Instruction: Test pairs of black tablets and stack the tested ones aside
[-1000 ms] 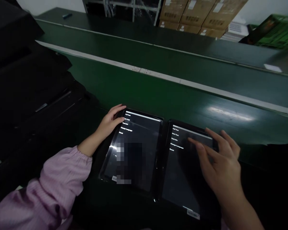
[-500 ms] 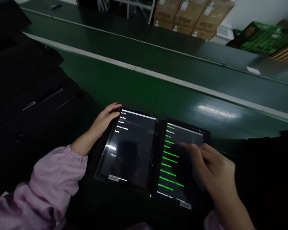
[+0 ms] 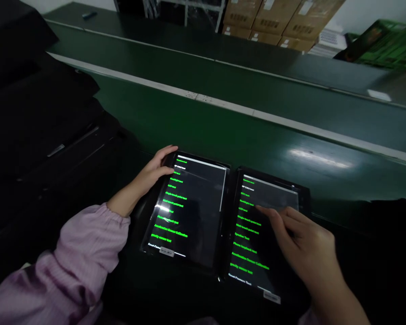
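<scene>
Far left: pile of flat black sheet-like articles, material too dark to tell. Next, one lilac, fine-striped fabric sleeve, gathered at the cuff. Left hand: gripping the upper left corner of a black, rectangular, glossy-screened tablet, thumb on the front, fingers at the top edge. Tablet lies screen up, lit, showing a list mostly in green lettering; small white label at its lower edge. Behind: long green worktop crossed by a pale strip. Just right of the first: second black, rectangular, glossy-screened tablet, also face up, similar list, similar label. Beyond: stacked brown cardboard boxes. Right hand: index finger extended over the second screen, other fingers loosely bent, gripping nothing visible; fingertip contact cannot be told. Far right, rear: green plastic lattice crate.
</scene>
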`<state>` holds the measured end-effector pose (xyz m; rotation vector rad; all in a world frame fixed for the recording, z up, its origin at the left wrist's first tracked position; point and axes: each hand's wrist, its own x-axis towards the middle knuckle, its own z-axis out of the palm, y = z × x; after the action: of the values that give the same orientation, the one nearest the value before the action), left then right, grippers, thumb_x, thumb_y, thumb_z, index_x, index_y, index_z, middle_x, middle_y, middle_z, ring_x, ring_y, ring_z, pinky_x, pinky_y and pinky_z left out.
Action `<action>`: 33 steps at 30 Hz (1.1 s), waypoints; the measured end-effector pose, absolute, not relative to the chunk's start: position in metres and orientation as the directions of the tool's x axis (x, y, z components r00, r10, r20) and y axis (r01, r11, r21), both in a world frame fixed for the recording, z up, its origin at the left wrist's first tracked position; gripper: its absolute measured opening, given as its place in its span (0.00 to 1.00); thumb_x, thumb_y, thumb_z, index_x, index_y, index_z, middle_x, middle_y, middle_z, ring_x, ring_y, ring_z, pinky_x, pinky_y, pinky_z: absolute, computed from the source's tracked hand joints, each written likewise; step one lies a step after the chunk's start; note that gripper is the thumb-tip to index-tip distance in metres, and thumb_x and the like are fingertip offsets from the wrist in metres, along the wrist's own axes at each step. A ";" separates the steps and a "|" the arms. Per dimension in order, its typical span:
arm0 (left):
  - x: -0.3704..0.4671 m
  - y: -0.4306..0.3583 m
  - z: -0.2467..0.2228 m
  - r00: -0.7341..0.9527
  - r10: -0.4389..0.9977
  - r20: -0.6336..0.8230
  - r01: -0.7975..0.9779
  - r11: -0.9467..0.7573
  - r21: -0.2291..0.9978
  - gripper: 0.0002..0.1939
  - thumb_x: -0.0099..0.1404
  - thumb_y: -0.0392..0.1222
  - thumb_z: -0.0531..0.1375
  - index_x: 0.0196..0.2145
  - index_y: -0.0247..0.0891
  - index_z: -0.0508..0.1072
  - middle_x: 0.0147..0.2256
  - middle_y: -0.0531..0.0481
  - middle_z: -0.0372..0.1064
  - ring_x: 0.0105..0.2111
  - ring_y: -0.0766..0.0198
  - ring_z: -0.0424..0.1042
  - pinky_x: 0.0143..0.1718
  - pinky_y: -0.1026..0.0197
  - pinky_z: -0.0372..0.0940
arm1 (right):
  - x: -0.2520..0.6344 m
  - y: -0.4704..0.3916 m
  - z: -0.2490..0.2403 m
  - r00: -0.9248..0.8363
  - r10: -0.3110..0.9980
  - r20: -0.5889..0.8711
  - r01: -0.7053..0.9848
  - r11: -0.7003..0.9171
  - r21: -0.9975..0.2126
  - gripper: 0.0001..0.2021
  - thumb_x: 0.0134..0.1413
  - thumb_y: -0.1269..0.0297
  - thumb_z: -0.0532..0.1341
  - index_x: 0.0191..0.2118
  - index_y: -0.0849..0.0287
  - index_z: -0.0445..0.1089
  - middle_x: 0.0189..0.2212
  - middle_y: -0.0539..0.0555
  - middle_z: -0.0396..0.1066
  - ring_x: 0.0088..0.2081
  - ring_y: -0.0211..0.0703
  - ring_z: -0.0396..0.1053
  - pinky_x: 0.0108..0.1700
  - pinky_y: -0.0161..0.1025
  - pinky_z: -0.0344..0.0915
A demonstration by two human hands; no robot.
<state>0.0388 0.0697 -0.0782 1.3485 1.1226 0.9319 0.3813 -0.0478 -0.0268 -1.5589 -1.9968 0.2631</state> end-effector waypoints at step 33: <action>0.041 0.074 -0.086 0.208 0.978 0.022 -0.060 -0.010 0.998 0.33 0.55 0.41 0.66 0.59 0.43 0.72 0.66 0.47 0.60 0.68 0.47 0.54 0.72 0.43 0.43 | 0.384 -0.053 -0.019 -0.105 0.928 0.356 0.815 0.286 -0.504 0.15 0.70 0.63 0.58 0.43 0.61 0.82 0.21 0.46 0.60 0.20 0.30 0.61 0.22 0.31 0.57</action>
<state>0.0408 0.0743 -0.0861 1.2705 1.0038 1.0913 0.3838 -0.0533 -0.0192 -1.5570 -1.9455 0.2386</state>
